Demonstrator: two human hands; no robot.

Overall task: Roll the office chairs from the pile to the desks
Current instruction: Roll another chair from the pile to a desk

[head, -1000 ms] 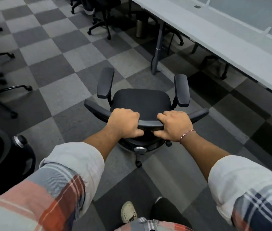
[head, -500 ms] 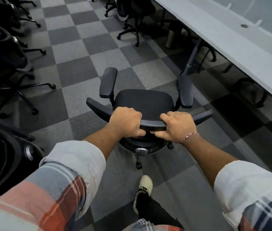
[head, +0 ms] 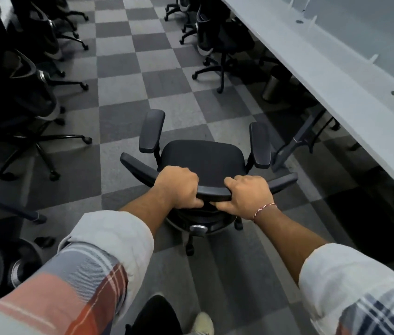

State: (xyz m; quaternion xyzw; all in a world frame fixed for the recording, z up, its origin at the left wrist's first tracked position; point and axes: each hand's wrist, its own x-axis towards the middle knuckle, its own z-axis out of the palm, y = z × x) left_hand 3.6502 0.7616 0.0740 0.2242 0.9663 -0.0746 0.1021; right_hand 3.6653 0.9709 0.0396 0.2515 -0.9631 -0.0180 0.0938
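Head view shows the left hand (head: pixel 177 187) and right hand (head: pixel 249 197) gripping the office chair (head: pixel 203 158) backrest, mid-roll. Next, I judge, it needs steering right toward the desk (head: pixel 324 76).

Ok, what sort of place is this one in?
Probably an open-plan office: a long pale grey desk along the right, black wheeled office chairs crowding the left, grey chequered carpet tiles underfoot. The left hand and right hand grip another black chair by its backrest.

The chair (head: pixel 203 160) has a matt cloth seat and smooth plastic armrests (head: pixel 151 131); the floor (head: pixel 123 93) is rough carpet.
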